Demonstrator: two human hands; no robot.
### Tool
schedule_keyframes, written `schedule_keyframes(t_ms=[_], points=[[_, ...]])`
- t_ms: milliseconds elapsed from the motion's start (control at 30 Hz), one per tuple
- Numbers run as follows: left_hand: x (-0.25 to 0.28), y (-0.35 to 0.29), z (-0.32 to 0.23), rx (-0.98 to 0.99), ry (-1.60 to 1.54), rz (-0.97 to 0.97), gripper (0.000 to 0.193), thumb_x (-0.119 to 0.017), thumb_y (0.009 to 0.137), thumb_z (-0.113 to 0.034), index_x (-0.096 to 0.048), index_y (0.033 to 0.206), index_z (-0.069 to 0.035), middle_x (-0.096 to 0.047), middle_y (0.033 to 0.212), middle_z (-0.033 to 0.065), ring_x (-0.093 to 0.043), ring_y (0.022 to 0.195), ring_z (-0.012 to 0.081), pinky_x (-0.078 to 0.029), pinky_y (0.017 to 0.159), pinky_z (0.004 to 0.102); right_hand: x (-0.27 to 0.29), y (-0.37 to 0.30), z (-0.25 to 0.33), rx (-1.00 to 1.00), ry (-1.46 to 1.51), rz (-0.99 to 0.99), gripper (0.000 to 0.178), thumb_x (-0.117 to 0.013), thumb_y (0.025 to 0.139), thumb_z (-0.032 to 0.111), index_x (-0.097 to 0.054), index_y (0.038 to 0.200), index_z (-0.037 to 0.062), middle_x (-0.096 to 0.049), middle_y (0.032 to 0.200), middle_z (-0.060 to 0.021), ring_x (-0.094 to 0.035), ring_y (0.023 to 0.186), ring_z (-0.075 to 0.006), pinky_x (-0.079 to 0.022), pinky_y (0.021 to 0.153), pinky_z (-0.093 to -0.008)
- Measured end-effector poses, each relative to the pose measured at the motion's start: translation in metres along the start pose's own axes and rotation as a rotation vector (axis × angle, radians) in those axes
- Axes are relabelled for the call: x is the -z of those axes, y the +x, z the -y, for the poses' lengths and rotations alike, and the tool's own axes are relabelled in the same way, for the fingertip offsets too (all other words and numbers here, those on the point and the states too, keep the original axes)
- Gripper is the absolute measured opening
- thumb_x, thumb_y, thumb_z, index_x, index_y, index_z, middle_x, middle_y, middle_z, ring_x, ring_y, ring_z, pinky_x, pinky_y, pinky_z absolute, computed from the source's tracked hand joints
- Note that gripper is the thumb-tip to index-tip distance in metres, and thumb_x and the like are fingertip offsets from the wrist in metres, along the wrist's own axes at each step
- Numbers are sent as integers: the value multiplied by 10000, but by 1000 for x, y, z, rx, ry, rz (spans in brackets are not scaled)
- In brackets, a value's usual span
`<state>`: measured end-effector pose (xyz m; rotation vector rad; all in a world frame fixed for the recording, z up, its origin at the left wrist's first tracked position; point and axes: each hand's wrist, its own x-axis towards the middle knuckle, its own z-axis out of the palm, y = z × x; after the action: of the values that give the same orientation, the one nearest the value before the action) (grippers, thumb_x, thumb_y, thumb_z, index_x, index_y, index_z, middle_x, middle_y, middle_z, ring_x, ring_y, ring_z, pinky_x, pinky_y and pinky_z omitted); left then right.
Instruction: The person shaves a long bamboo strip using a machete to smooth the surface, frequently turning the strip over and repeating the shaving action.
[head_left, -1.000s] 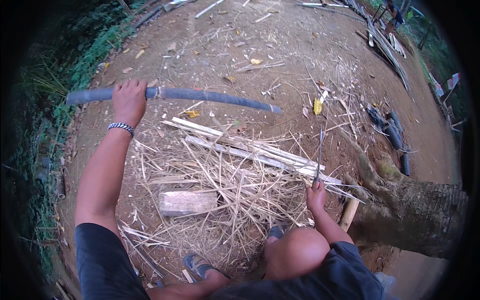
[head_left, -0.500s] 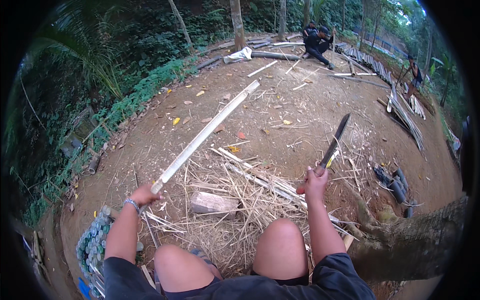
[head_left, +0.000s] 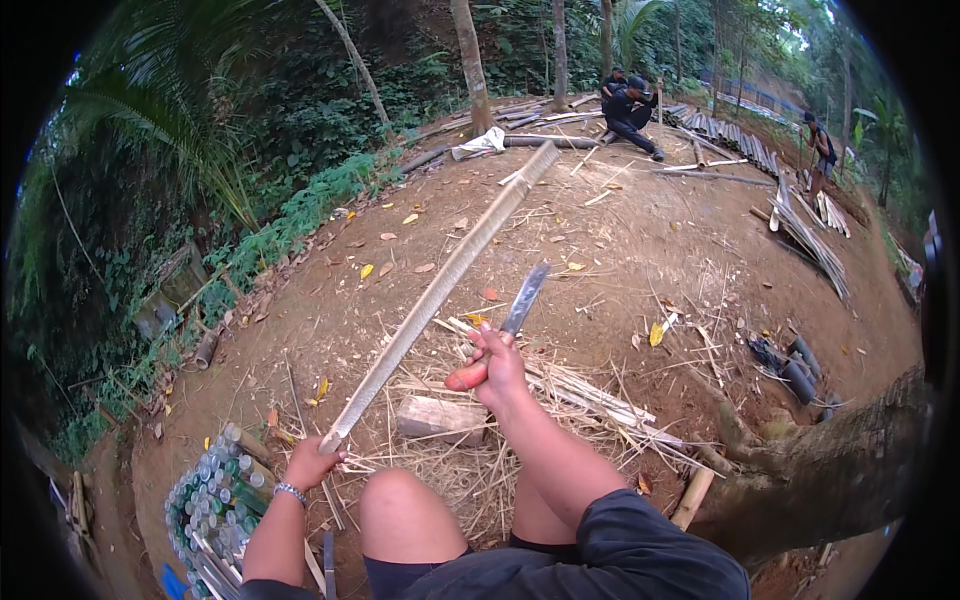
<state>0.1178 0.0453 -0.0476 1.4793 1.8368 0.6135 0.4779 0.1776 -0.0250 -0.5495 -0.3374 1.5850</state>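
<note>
My left hand (head_left: 313, 463) grips the lower end of a long split bamboo strip (head_left: 435, 295), which slants up and away to the right. In my right hand (head_left: 498, 372) is a machete (head_left: 525, 300), held by its reddish handle with the blade pointing up and away. The blade is to the right of the strip, and a gap shows between them. Below the machete, a short wooden block (head_left: 440, 418) lies on the ground among pale bamboo shavings (head_left: 455, 490), just in front of my knees.
Glass bottles (head_left: 215, 495) are stacked at my left. A thick tree trunk (head_left: 800, 475) lies at my right, near dark tubes (head_left: 797, 375). Split bamboo strips (head_left: 590, 395) lie across the shavings. Farther off, people (head_left: 632, 108) sit near bamboo poles (head_left: 735, 145); another person (head_left: 820, 150) stands at right.
My right hand has brought the machete left and nearer to the bamboo strip. The strip has turned, and my left hand is slightly lower and farther right in view.
</note>
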Motion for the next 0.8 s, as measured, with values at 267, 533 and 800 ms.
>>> schedule_keyframes(t_ms=[267,533,800], points=[[-21,-33,16,-300,390,-863,205,-667,707,1,-628,903,-44,-652,884,149,-620,857,368,-465,772,428,19,-13,-24,-93,91,104,257,-692,908,238,-501,1039,127,-624,985,-40,-492,662,-102,-474,588,-284],[4,-29,6,-348,549,-1026,255,-626,693,33,-624,934,-50,-616,890,122,-586,904,343,-407,861,432,16,1,-22,-117,-16,186,307,-718,882,188,-472,1047,107,-541,843,-9,-505,651,-100,-483,557,-284],[13,-20,9,-386,627,-1114,292,-599,684,49,-612,956,-56,-607,923,103,-564,967,334,-384,929,422,17,7,-21,-113,-19,220,314,-721,879,203,-481,1050,92,-548,826,-14,-524,632,-105,-496,544,-280]])
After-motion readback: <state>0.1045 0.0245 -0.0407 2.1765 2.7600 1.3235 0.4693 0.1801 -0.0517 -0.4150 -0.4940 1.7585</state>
